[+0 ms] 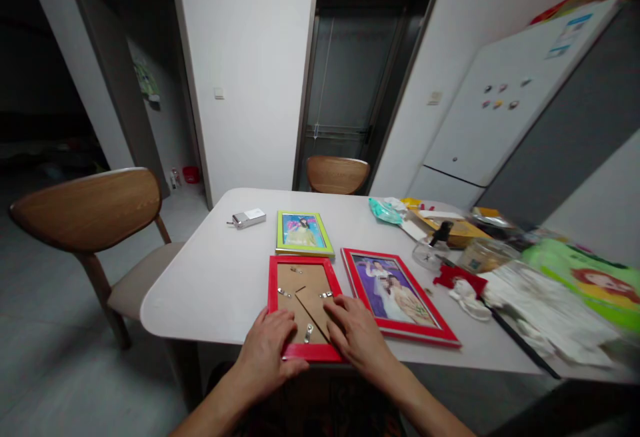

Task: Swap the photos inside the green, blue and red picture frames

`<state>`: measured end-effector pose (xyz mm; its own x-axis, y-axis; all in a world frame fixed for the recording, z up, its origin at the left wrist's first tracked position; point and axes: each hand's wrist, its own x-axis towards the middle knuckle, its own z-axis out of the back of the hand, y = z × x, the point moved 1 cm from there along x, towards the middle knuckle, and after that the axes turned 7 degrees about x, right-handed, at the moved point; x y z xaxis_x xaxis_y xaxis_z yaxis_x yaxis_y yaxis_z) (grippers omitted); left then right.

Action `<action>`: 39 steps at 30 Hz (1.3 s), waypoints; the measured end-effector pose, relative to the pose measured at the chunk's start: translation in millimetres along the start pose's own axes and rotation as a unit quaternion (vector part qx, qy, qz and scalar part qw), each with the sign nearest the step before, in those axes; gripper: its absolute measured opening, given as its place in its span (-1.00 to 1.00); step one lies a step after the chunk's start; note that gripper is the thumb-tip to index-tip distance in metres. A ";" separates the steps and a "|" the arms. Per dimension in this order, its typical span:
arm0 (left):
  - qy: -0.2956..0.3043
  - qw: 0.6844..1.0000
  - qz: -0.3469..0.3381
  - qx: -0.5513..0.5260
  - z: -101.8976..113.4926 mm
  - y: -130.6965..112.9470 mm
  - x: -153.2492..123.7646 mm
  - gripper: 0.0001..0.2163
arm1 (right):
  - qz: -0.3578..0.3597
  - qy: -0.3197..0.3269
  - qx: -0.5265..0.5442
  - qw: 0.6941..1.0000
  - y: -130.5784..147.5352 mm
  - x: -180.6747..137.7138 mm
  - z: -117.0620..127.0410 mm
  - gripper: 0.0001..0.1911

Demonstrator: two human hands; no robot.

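A red picture frame (300, 270) lies face down at the near edge of the white table (215, 277), its brown backing board and metal clips showing. My left hand (267, 347) rests flat on the frame's lower left corner, fingers stretched out. My right hand (357, 333) lies on its lower right part, fingertips pressing on the backing board near a clip. A second red frame (400, 293) with a photo lies face up just to the right. A green frame (303, 232) with a photo lies behind.
A small silver device (249, 218) sits at the far left of the table. Clutter fills the right side: a glass jar (431, 250), plastic bags (550, 310), a green bag (590, 277), a red piece (457, 278). Wooden chairs (90, 210) stand left and behind. A fridge (510, 103) stands right.
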<state>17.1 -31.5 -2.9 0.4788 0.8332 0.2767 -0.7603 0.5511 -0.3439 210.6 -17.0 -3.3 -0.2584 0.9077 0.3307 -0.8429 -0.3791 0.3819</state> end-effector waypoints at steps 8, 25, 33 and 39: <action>-0.004 1.000 0.012 0.006 -6.6 2.4 -1.6 -0.72 | -0.035 0.005 -0.038 0.999 -7.8 24.7 -7.3 -0.75; 0.008 1.000 0.002 0.018 -2.4 -1.1 -1.8 -0.77 | -0.069 0.020 -0.032 0.997 -19.9 40.1 -7.2 -0.74; 0.008 1.000 0.005 0.023 -3.3 -2.5 -4.1 -0.78 | -0.015 0.028 0.021 0.999 -26.1 27.3 -5.0 -0.70; 0.013 1.000 0.000 0.014 -2.1 -2.0 -4.2 -0.79 | 0.071 -0.001 0.049 0.996 3.3 6.0 2.5 -0.75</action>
<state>17.5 -36.0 -5.2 0.4900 0.8339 0.2539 -0.7720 0.5504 -0.3178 207.6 -13.2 2.1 -0.3714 0.8429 0.3893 -0.7472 -0.5202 0.4136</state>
